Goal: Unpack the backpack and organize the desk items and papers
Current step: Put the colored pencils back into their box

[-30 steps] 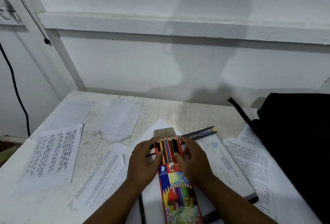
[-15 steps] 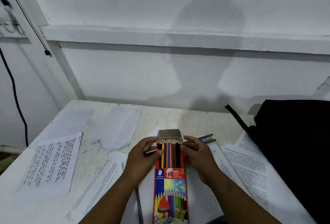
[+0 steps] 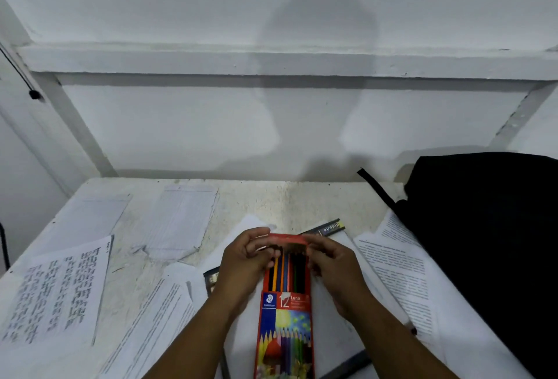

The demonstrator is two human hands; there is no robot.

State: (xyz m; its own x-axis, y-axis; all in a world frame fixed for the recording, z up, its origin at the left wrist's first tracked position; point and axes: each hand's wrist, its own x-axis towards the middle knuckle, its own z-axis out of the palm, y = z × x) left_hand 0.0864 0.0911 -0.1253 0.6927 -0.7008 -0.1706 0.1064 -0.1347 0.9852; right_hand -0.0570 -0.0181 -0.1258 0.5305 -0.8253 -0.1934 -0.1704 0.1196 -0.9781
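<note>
Coloured-pencil box (image 3: 285,329) lay lengthwise at near centre of worktop (image 3: 265,197), on top of loose papers (image 3: 60,291). Left hand (image 3: 244,261) and right hand (image 3: 335,264) both pinched its red top flap (image 3: 287,239), fingers curled over the far end; motion blur there hid detail. Pencil shafts showed in the box window below. Black backpack (image 3: 489,242) stood at the right edge, over printed sheets. A dark ruler-like strip (image 3: 327,229) lay just behind the hands.

Pencil box (image 3: 285,315) flap blurred; backpack (image 3: 489,242) cut off at right edge.
</note>
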